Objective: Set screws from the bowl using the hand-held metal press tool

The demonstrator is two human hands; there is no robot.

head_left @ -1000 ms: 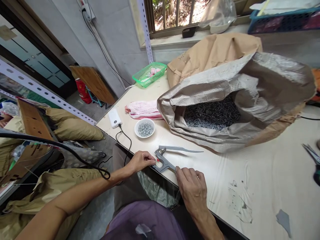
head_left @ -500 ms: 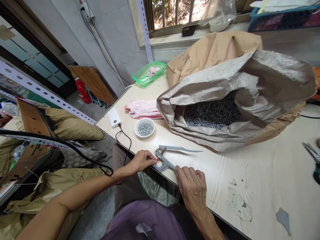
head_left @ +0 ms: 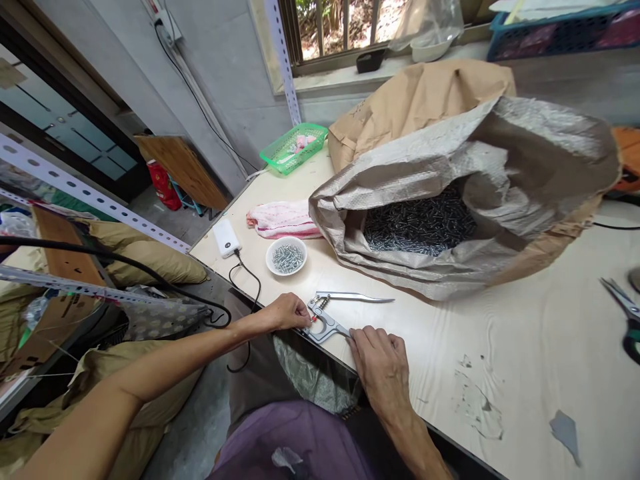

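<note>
Grey metal spring-handled pliers [head_left: 326,327] lie on the table near its front edge, their two handles spread apart. One handle is straight and thin and points right; the other ends under my right hand [head_left: 383,363], whose fingers are closed on its tip. My left hand [head_left: 293,312] is pinched at the jaw end, beside a small red bit [head_left: 314,319] in the opening. Whatever lies between its fingertips is too small and covered to make out. Behind the pliers stands a white bowl [head_left: 287,256] holding many small shiny metal pins.
A large open woven sack [head_left: 400,267] of dark metal pins leans across the back. Around the bowl lie a white power bank [head_left: 227,238] with a black cable, a pink-striped cloth [head_left: 285,220] and a green basket [head_left: 293,150]. Scissors [head_left: 627,310] lie far right.
The whole view has shifted slightly. Both hands keep their places at the pliers, with only a slight change in the left fingers.
</note>
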